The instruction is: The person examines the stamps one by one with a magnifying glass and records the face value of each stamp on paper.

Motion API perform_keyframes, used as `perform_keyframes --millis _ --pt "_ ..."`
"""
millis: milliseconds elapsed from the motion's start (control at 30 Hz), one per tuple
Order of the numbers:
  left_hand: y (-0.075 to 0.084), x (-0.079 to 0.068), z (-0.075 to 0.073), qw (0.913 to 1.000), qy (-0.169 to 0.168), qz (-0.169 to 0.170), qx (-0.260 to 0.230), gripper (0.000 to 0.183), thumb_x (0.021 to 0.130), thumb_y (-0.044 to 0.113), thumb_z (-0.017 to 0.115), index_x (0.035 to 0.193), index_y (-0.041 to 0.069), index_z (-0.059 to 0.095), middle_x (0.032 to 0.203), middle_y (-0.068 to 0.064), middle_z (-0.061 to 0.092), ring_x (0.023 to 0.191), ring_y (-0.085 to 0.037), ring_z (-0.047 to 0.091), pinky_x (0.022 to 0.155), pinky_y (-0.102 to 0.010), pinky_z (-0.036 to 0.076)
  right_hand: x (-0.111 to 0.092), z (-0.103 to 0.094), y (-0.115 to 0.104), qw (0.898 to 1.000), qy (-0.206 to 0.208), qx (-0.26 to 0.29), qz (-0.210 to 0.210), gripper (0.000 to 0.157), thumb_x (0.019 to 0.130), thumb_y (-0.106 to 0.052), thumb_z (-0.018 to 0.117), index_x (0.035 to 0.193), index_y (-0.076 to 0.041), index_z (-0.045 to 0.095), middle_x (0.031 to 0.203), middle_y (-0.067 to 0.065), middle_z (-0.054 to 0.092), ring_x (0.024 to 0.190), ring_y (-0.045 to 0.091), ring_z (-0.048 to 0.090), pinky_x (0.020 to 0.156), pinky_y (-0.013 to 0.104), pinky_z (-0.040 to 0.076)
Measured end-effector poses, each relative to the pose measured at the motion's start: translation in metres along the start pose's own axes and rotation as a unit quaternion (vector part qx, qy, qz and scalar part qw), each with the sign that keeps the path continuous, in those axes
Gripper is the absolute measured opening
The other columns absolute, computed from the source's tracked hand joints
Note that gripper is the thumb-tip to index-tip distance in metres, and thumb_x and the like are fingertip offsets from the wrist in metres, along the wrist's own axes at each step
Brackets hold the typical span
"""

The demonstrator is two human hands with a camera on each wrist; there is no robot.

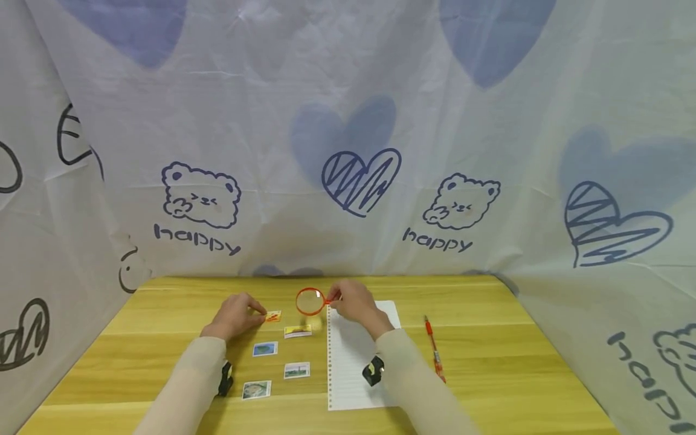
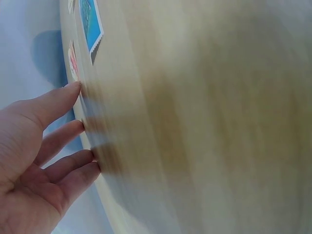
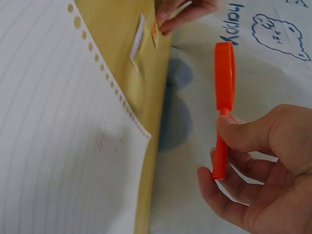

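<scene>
A red-rimmed magnifying glass (image 1: 310,301) is held by its handle between the thumb and fingers of my right hand (image 1: 352,300). In the right wrist view, the magnifying glass (image 3: 224,78) is seen edge-on, raised off the table. At the far left, my left hand (image 1: 235,315) touches the left edge of a small red-and-yellow stamp (image 1: 273,316) lying on the wood. The left wrist view shows this hand (image 2: 46,141) with its thumb tip at the stamp (image 2: 73,61) and its other fingertips resting on the table.
Nearby lie a yellow stamp (image 1: 298,331), a blue stamp (image 1: 265,348), a landscape stamp (image 1: 296,370) and a greenish stamp (image 1: 257,389). Under my right forearm is a lined sheet (image 1: 348,362) with punched holes and faint red marks. A red pen (image 1: 433,347) lies right of it. A printed curtain (image 1: 283,217) hangs behind.
</scene>
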State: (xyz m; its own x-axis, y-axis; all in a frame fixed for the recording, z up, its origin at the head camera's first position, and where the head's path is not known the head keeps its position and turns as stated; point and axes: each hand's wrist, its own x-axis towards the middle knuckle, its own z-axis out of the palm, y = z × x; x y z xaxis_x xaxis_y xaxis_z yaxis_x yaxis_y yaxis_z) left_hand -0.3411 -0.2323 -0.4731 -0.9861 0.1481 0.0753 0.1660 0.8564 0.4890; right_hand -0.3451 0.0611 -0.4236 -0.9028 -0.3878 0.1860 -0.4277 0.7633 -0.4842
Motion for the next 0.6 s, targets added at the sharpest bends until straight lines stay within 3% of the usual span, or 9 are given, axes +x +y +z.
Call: perform_keyframes --millis 600 --pt "-0.001 -0.001 0.002 1.0 0.003 -0.003 -0.002 0.011 0.09 0.012 0.078 0.1 0.01 0.083 0.119 -0.017 0.076 0.119 -0.043 0.065 0.105 -0.061 0.049 -0.052 -0.068 0.065 0.996 0.053 0.022 0.068 0.005 0.088 -0.003 0.077 0.091 -0.006 0.075 0.085 0.004 0.072 0.077 0.016 0.063 0.071 0.029 0.052"
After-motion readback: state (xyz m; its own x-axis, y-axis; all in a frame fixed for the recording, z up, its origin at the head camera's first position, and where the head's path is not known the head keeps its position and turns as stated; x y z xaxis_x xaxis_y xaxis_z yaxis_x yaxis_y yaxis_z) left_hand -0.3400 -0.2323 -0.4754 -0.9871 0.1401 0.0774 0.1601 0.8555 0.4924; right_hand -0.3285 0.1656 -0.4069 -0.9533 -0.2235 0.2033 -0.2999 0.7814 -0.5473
